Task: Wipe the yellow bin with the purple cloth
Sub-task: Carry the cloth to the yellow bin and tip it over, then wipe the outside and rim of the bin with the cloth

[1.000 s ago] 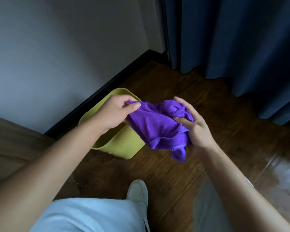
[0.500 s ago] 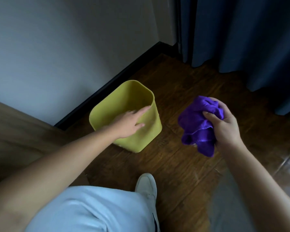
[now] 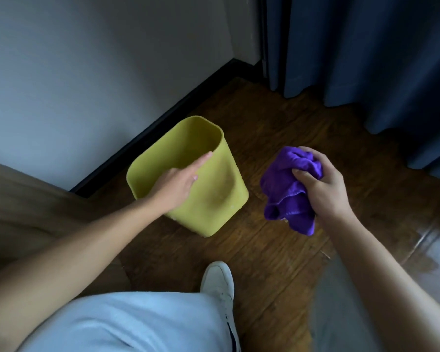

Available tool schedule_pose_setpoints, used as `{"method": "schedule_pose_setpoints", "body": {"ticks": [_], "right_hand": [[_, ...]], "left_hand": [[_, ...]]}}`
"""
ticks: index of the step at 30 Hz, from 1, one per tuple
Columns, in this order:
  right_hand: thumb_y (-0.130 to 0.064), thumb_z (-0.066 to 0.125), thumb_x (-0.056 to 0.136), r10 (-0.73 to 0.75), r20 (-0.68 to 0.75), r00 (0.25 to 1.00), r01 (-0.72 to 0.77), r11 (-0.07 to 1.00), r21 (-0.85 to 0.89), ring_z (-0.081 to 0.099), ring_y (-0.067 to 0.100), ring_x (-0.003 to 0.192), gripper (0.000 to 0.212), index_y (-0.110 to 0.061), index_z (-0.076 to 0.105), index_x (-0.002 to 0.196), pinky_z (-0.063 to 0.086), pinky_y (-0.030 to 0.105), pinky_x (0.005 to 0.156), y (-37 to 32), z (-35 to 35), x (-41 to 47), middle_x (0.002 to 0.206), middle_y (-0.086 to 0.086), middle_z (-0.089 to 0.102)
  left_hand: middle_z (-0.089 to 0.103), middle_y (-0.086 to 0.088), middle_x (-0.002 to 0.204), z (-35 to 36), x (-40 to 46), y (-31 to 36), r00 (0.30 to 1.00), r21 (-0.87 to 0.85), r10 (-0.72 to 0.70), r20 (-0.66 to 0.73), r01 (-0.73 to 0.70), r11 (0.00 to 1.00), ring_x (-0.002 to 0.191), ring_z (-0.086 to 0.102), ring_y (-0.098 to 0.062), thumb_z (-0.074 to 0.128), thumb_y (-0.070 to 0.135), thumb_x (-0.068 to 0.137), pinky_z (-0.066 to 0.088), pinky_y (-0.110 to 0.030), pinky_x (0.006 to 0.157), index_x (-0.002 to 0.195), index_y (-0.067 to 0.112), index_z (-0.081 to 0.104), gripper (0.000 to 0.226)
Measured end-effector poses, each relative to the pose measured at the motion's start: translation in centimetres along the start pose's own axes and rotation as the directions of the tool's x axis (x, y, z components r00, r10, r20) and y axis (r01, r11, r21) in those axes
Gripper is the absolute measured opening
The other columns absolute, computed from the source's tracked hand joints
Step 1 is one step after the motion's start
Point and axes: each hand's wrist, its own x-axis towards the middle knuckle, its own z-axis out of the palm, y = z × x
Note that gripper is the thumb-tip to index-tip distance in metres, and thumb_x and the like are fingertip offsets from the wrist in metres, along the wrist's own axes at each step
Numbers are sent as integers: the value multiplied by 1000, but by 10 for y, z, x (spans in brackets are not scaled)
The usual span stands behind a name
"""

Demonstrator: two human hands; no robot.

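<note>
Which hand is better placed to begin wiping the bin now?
The right hand, probably. It already grips the bunched purple cloth just beside the yellow bin, while the left hand lies with straight fingers at the bin's rim, well placed for steadying it.

one yellow bin [image 3: 221,199], one purple cloth [image 3: 285,196], two hands

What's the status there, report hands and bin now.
Left hand flat on yellow bin, fingers straight at the rim. Right hand grips bunched purple cloth, clear of the bin. Nothing between cloth and bin.
</note>
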Motion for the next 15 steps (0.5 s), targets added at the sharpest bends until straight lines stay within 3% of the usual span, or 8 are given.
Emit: {"method": "schedule_pose_setpoints", "body": {"ticks": [2, 4, 7, 8, 11, 13, 15], "right_hand": [[-12, 67, 98, -4, -4, 1000, 4, 1000, -7, 68, 22, 110, 43, -43, 63, 127, 62, 54, 89, -2, 0, 0, 120, -11, 66], [-12, 67, 98, -9, -20, 1000, 8, 1000, -13, 67, 21, 111, 43, -47, 64, 122, 61, 54, 91, -3, -1, -1, 116, -14, 66], [-13, 68, 96, -20, -50, 999, 18, 999, -30, 67, 19, 112, 42, -48, 66, 120, 60, 54, 93, -4, -4, -2, 116, -15, 68], [-14, 68, 96, -18, -56, 998, 16, 999, -31, 67, 19, 112, 42, -47, 66, 120, 60, 54, 93, -4, -5, -2, 117, -14, 68], [-15, 66, 96, 2, -82, 997, -4, 1000, -26, 67, 21, 112, 39, -45, 67, 121, 60, 54, 93, -7, -7, -2, 118, -11, 69], [-14, 66, 96, 16, -102, 995, -18, 1000, -24, 66, 21, 111, 39, -42, 67, 123, 60, 54, 92, -8, -7, -3, 119, -9, 68], [-14, 65, 96, 21, -113, 993, -25, 999, -38, 66, 22, 111, 39, -41, 66, 125, 61, 54, 92, -10, -8, -4, 121, -7, 67]], "left_hand": [[52, -3, 65, -9, 3, -8, 1000, -107, -22, -14, 21, 994, 48, 39, -14, 50, 21, 108, 34, -24, 42, 155, 60, 15, 70], [57, 1, 97, -16, 3, -9, 999, -200, -34, -3, 32, 979, 76, 48, -15, 46, 29, 109, 43, -31, 62, 149, 70, 11, 67], [50, 14, 149, -22, 1, 4, 1000, -340, -12, 0, 12, 940, 114, 57, -16, 46, 28, 109, 45, -33, 96, 149, 70, 16, 66], [46, 14, 156, -21, 1, 8, 1000, -391, -7, 6, 9, 921, 117, 57, -15, 47, 26, 109, 44, -32, 100, 150, 68, 18, 65], [49, 16, 151, -17, 2, 18, 999, -443, 8, 35, 8, 896, 105, 48, -17, 47, 26, 109, 39, -31, 96, 150, 68, 21, 65], [42, 13, 160, -15, 2, 24, 999, -444, 23, 47, 0, 896, 125, 52, -13, 48, 24, 109, 35, -27, 107, 153, 63, 22, 64], [33, 11, 166, -12, 1, 27, 997, -474, 30, 66, 5, 881, 149, 36, -16, 47, 23, 109, 29, -27, 117, 154, 59, 23, 63]]}}
